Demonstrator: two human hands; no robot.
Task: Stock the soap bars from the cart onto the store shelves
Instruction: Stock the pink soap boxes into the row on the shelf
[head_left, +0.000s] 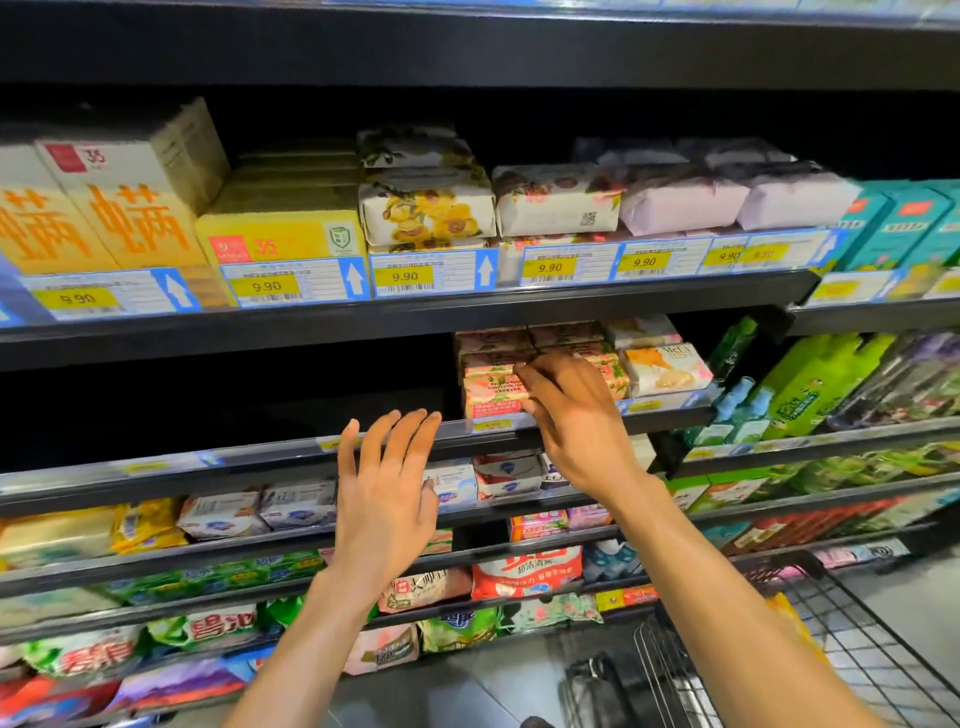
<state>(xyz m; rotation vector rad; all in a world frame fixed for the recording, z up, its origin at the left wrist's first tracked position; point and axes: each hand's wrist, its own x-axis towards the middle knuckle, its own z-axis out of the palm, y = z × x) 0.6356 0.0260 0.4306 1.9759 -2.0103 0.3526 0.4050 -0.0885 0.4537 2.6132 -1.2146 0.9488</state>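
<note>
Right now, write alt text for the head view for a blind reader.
A person's right hand grips a pink soap bar stacked on a store shelf; the left hand hovers open beside it. A wire cart stands lower right.

The single head-worn view looks forward and slightly down, close to the store shelves, cart at lower right.

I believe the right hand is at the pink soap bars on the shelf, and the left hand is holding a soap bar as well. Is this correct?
Not quite. The head view shows the left hand holding nothing: its fingers are spread, in front of the shelf edge. The right hand is indeed at the pink soap bars on that shelf.
</note>
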